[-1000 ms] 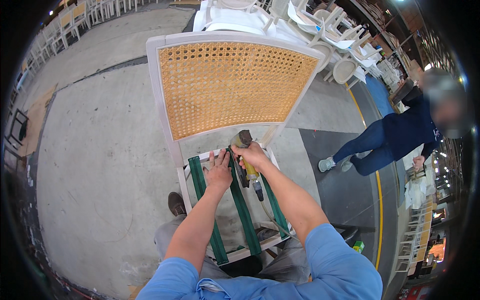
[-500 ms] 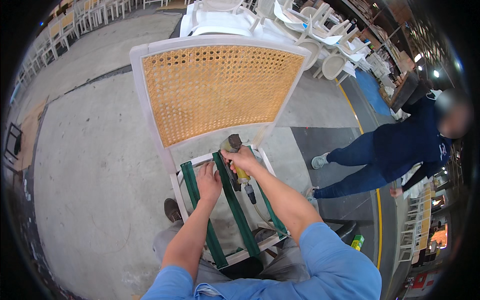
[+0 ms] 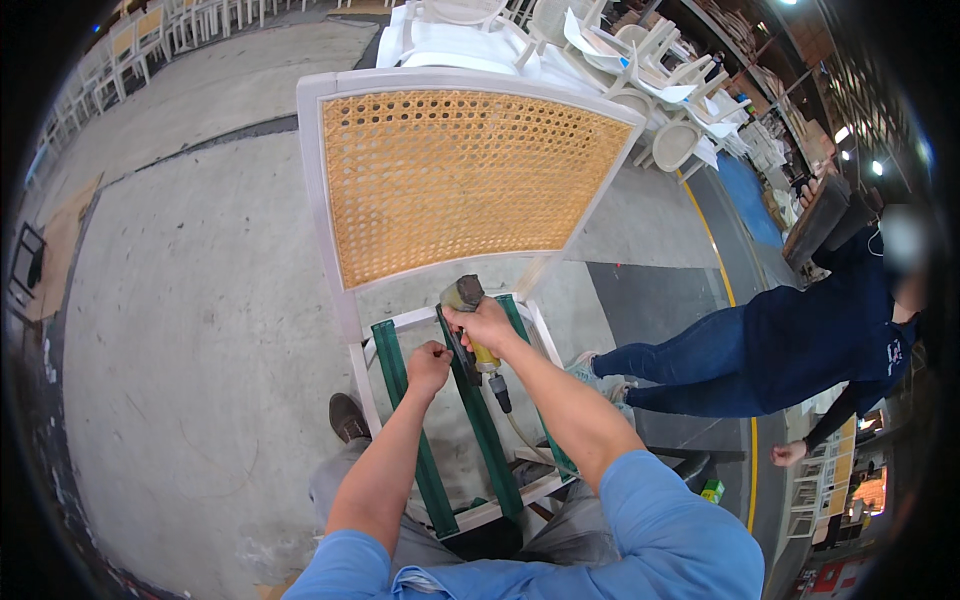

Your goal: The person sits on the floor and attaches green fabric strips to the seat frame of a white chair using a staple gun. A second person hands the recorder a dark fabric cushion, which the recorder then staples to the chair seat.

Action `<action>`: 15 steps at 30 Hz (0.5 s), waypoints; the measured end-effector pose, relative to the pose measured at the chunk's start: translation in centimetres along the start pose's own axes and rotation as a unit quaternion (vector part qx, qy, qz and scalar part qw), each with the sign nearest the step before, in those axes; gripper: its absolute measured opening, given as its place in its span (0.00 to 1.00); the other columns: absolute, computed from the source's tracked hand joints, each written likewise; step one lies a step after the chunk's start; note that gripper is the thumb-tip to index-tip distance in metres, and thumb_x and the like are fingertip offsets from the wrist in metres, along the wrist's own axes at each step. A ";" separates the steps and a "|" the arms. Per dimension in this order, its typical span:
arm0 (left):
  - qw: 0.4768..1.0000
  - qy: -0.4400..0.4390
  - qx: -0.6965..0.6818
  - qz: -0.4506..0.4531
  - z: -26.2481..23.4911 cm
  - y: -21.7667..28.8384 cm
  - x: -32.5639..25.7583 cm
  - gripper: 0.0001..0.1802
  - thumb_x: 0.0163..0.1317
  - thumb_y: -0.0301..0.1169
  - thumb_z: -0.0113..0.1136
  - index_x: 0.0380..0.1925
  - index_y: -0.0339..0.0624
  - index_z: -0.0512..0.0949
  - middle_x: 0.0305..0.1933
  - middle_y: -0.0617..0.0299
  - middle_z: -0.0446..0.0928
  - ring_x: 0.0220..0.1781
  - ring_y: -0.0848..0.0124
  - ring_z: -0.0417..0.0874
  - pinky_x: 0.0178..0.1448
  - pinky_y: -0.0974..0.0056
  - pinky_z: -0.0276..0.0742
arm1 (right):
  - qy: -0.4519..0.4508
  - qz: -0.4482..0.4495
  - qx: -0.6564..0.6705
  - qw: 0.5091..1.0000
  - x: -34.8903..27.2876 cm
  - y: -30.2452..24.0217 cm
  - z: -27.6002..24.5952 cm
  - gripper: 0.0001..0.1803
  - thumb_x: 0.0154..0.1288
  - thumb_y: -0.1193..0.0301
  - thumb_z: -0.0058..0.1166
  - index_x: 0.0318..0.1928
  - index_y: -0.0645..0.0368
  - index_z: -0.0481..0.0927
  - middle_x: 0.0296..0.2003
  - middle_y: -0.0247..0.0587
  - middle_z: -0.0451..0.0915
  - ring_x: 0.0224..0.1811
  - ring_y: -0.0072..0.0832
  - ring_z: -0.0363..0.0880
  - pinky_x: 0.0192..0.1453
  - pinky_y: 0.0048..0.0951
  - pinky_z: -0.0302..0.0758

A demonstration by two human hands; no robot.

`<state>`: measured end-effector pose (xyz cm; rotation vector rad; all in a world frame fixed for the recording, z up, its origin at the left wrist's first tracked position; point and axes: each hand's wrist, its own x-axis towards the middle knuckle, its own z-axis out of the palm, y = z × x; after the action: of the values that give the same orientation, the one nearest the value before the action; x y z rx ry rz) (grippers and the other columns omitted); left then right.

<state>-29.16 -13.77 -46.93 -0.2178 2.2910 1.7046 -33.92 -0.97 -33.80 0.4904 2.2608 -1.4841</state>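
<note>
A pale wooden chair frame (image 3: 322,200) stands before me, its back filled with woven cane (image 3: 465,180). Green webbing straps (image 3: 405,430) run from the back rail to the front rail of the seat. My right hand (image 3: 485,328) is wrapped around a yellow air stapler (image 3: 487,362), whose long dark magazine lies along the middle strap (image 3: 490,440) near the back rail. A hose trails from the tool toward the front right. My left hand (image 3: 430,368) is curled closed between the left and middle straps; anything inside its fingers is hidden.
At right a co-worker in dark clothes (image 3: 810,345) stands close by, one hand hanging down. White chairs (image 3: 670,140) are piled at the back right, and more chairs (image 3: 140,45) line the far left. A small green box (image 3: 712,491) lies on the floor right of me.
My left hand has lifted off the left side of the seat and curled up. The stapler stays over the middle strap. The co-worker's legs and arm have shifted.
</note>
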 end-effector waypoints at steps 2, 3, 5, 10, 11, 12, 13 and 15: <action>1.000 0.003 0.012 0.010 -0.1 0.3 0.1 0.12 0.62 0.34 0.69 0.39 0.36 0.86 0.35 0.50 0.87 0.38 0.57 0.88 0.45 0.56 0.81 | 0.002 0.009 0.000 1.000 0.0 0.0 0.0 0.18 0.67 0.58 0.69 0.34 0.61 0.81 0.26 0.35 0.81 0.18 0.25 0.77 0.20 0.30 0.75; 1.000 0.006 0.018 0.015 -0.2 0.3 0.1 0.12 0.62 0.35 0.69 0.39 0.37 0.85 0.35 0.50 0.87 0.38 0.57 0.88 0.45 0.55 0.81 | -0.004 0.010 0.005 1.000 0.0 -0.1 -0.2 0.17 0.68 0.59 0.68 0.34 0.61 0.82 0.26 0.34 0.82 0.18 0.24 0.77 0.20 0.30 0.74; 1.000 0.016 0.000 0.020 -0.2 0.3 -0.3 0.10 0.62 0.32 0.69 0.36 0.35 0.85 0.31 0.53 0.85 0.33 0.63 0.85 0.41 0.58 0.79 | -0.010 0.007 0.011 1.000 -0.2 -0.3 -0.2 0.16 0.69 0.59 0.68 0.34 0.60 0.82 0.27 0.34 0.82 0.18 0.24 0.76 0.20 0.30 0.73; 0.999 0.026 0.003 0.025 0.0 0.5 -0.1 0.09 0.62 0.31 0.70 0.35 0.35 0.84 0.30 0.54 0.84 0.32 0.66 0.84 0.39 0.59 0.77 | -0.007 0.014 -0.012 1.000 -0.6 -0.1 0.1 0.16 0.70 0.59 0.67 0.34 0.60 0.82 0.27 0.34 0.82 0.18 0.23 0.75 0.20 0.29 0.73; 0.999 0.026 0.004 0.027 0.0 0.5 -0.1 0.09 0.62 0.31 0.70 0.35 0.35 0.84 0.30 0.54 0.84 0.32 0.66 0.84 0.40 0.59 0.77 | -0.002 0.013 -0.003 1.000 -0.5 -0.1 0.1 0.16 0.70 0.59 0.67 0.34 0.60 0.82 0.27 0.34 0.82 0.18 0.23 0.75 0.20 0.29 0.73; 0.999 0.027 0.006 0.029 0.0 0.5 0.0 0.09 0.62 0.31 0.70 0.35 0.35 0.84 0.30 0.54 0.84 0.32 0.66 0.84 0.40 0.59 0.77 | 0.003 0.012 0.006 1.000 -0.6 -0.1 0.0 0.16 0.70 0.59 0.67 0.34 0.60 0.82 0.27 0.34 0.82 0.18 0.23 0.75 0.20 0.29 0.73; 0.999 0.025 0.002 0.029 0.1 0.5 0.0 0.09 0.62 0.31 0.70 0.35 0.35 0.84 0.30 0.54 0.84 0.32 0.66 0.84 0.40 0.59 0.78 | 0.009 0.011 0.015 1.000 -0.6 0.0 -0.1 0.16 0.70 0.59 0.67 0.34 0.60 0.82 0.27 0.34 0.82 0.18 0.23 0.75 0.19 0.29 0.72; 0.999 0.024 -0.002 0.027 0.2 0.2 -0.4 0.09 0.62 0.31 0.70 0.35 0.35 0.83 0.30 0.54 0.84 0.32 0.66 0.84 0.40 0.58 0.78 | 0.015 0.010 0.015 1.000 -0.6 0.3 -0.3 0.16 0.70 0.59 0.67 0.35 0.60 0.82 0.27 0.34 0.82 0.18 0.23 0.75 0.19 0.28 0.72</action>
<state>-28.82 -13.58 -46.69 -0.2027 2.3486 1.7489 -33.28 -0.61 -33.64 0.5460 2.2531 -1.5135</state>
